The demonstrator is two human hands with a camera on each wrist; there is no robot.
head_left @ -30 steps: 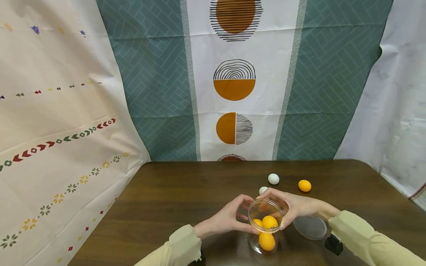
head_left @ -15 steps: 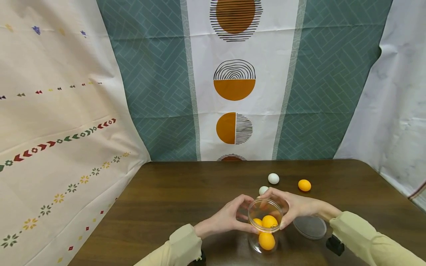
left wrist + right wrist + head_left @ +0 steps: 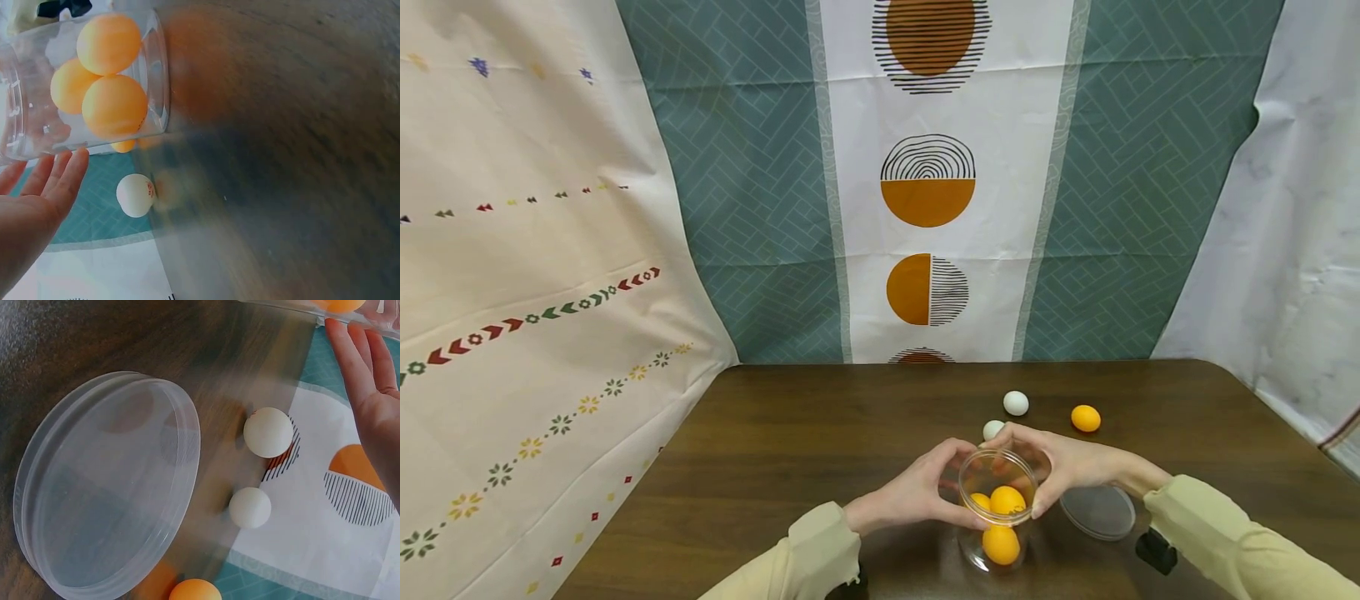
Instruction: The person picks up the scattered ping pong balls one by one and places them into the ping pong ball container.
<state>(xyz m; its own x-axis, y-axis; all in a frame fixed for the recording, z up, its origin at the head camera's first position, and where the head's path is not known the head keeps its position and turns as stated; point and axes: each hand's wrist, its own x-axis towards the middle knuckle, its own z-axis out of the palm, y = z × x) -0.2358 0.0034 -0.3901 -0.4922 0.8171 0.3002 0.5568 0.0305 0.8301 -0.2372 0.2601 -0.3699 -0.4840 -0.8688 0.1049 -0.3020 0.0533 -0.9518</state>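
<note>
A clear plastic jar (image 3: 972,552) stands upright and uncovered on the dark wooden table, with three orange ping-pong balls (image 3: 114,105) inside. My left hand (image 3: 917,492) holds its upper part from the left, thumb in front and fingers curving round behind. From the right, my right hand (image 3: 1067,465) grips the same part near the rim. In the left wrist view, my left fingertips (image 3: 80,159) touch the jar's wall. The fingertips behind the jar show only blurred through the plastic.
A clear round lid (image 3: 1099,512) lies right of the jar, partly beneath my right forearm. Beyond the hands are two white ping-pong balls, one farther back (image 3: 1016,403) and one nearer (image 3: 992,429), plus a loose orange ball (image 3: 1086,418). Patterned cloths (image 3: 760,208) hang behind the table.
My left hand and sleeve have shifted slightly right, closer against the jar. The right hand, jar, lid and balls look unmoved.
</note>
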